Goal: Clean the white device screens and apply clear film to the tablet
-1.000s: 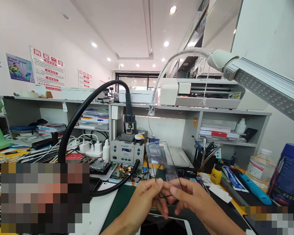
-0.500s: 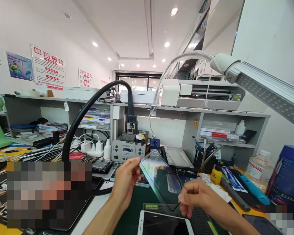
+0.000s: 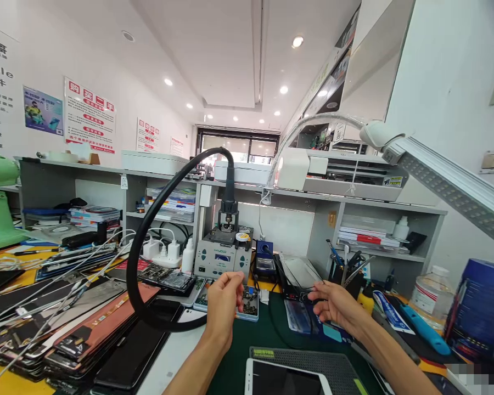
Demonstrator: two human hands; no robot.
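Head view: right hand fingers on glass panel.

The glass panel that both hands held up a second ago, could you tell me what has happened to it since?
The glass panel went forward and down onto the black plate. The right hand rests at its near edge; the left hand has let go and drawn back. The white phone stays put.

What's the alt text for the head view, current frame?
Two bare hands hover over a green mat on a cluttered phone-repair bench: left hand raised with fingers pinched, right hand reaching a clear glass panel. A white phone lies nearest.
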